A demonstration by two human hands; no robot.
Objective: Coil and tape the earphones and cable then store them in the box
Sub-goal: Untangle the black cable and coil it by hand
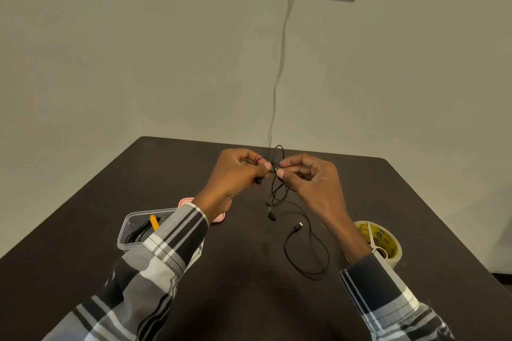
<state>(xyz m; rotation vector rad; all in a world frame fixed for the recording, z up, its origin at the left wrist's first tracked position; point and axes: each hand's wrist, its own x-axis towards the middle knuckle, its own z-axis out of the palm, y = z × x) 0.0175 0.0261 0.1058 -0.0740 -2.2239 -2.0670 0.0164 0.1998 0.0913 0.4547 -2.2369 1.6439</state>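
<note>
Plaid sleeves (155,266) take up the bottom of my view, both arms reaching out over the dark desk (235,285). My left hand (235,171) is curled up and pinching the black earphones (277,188) wire between thumb and finger, with one earbud poking out under my palm. My right hand (307,177) is doing the same thing just beside it, thumb and fingertips pinched on the same tangle, so the two hands are nearly touching. They're both raised above the desk, not resting on it.

From that pinch point the wire loops up a bit and then hangs down in a messy bunch. Another earbud dangles below, and the rest trails onto the desk in a big loose loop, with the plug (297,227) lying near the middle of it.

Off to my left sits the clear plastic box (130,230), open, with some dark cable and something orange (153,223) inside, partly hidden by my sleeve. A pink lid (185,202) peeks out behind my left wrist. On my right, the roll of tape (383,243) lies flat on the desk, tucked partly behind my right forearm.
</note>
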